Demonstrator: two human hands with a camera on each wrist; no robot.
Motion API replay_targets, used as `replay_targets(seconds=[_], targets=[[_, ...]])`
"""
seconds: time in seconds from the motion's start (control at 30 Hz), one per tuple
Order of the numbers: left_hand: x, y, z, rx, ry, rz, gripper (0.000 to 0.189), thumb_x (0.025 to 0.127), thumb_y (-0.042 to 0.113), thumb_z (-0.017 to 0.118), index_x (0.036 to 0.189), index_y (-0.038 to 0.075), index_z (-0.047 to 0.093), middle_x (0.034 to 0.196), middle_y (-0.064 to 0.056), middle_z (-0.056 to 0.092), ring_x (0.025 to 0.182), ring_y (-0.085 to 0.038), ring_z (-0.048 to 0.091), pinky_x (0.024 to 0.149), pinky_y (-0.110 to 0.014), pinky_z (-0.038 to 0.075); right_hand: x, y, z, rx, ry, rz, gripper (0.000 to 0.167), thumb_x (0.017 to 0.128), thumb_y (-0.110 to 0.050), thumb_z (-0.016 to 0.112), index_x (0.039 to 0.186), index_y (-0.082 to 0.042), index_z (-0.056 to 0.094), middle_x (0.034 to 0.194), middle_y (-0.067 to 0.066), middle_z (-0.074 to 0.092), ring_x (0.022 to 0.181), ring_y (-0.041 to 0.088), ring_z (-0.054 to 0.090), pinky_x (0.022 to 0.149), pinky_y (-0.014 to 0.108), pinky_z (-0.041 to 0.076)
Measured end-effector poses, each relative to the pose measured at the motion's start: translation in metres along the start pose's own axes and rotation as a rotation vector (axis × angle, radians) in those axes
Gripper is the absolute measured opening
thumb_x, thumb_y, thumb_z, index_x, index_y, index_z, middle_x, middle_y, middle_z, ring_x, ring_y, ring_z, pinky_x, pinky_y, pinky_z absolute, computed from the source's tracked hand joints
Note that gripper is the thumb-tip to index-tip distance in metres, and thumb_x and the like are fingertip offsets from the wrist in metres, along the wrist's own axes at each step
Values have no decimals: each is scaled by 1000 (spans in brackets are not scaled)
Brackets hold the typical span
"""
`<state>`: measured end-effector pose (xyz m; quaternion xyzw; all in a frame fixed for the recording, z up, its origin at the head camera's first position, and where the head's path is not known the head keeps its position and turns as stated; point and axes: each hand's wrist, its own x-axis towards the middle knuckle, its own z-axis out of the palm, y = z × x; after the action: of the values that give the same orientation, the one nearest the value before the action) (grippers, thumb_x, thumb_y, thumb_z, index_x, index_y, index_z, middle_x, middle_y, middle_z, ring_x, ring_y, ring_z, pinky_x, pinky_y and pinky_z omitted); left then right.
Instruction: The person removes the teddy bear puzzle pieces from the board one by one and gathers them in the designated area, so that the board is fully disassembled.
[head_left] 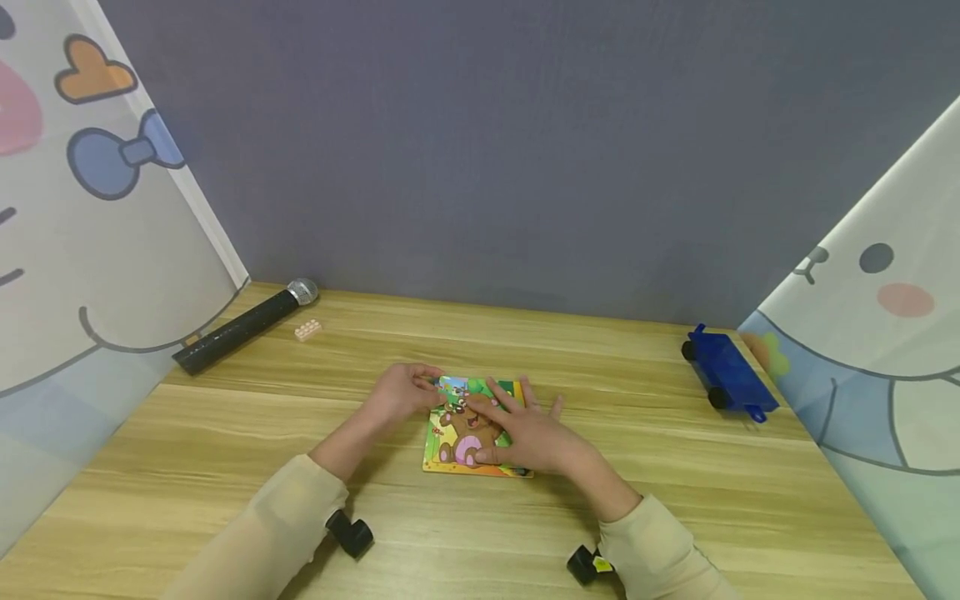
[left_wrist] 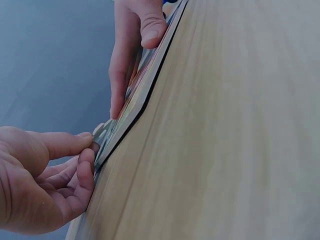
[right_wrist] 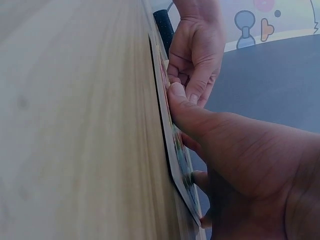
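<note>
A flat square picture puzzle with a brown cartoon bear on a green and yellow ground lies on the wooden table. At its far left corner my left hand pinches a small thin puzzle piece between thumb and forefinger, tilted up from the board in the left wrist view. The other left fingers curl beside the board's edge. My right hand rests over the right half with fingers spread. Its thumb touches the picture in the right wrist view. Both hands hide parts of the picture.
On the left of the table lie a black microphone and a small pale pink toy brick. A blue toy wagon with black wheels stands at the right edge. A grey panel rises behind the table, with printed cartoon panels at both sides.
</note>
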<state>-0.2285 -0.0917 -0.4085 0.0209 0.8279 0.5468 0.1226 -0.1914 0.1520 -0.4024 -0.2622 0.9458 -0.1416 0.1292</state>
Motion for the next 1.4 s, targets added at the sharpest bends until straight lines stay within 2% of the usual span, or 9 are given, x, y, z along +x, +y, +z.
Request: replay_targets(seconds=[0.27,0.43,0.6,1.03,1.4], targets=[[-1,-6,-7,-102,-34,29,47,88,3,76,132,-3,60,105,-14,70,86,-22,69,79,-35,59,1,1,2,-14,6,-5,86,85,-77,57,159,-46,26,169,-4,6,147,54,-5,92,90,2],[-3,-10,-15,-120,-46,45,48,89,2,75,133,-5,59,108,-17,69,88,-24,68,77,-35,58,0,2,2,-11,3,2,89,85,-77,57,160,-44,22,169,-4,5,147,53,-6,93,90,1],[-3,-15,-25,-107,-58,59,50,89,3,75,134,-7,57,110,-19,69,88,-23,68,76,-34,58,-1,1,2,-5,-5,17,97,85,-75,59,163,-36,16,169,-5,4,148,49,-9,96,88,-1],[-12,-34,-64,-105,-88,75,55,94,5,71,143,-6,49,115,-19,66,88,-21,65,73,-32,57,-1,1,1,5,0,10,97,85,-75,59,163,-35,17,169,-4,4,149,48,-9,96,87,-4],[-20,-49,-97,-115,-74,72,60,96,6,69,147,-9,42,116,-19,67,87,-19,65,70,-30,56,-1,1,3,4,0,19,95,85,-75,59,162,-36,20,169,-4,4,149,49,-9,97,87,-3]])
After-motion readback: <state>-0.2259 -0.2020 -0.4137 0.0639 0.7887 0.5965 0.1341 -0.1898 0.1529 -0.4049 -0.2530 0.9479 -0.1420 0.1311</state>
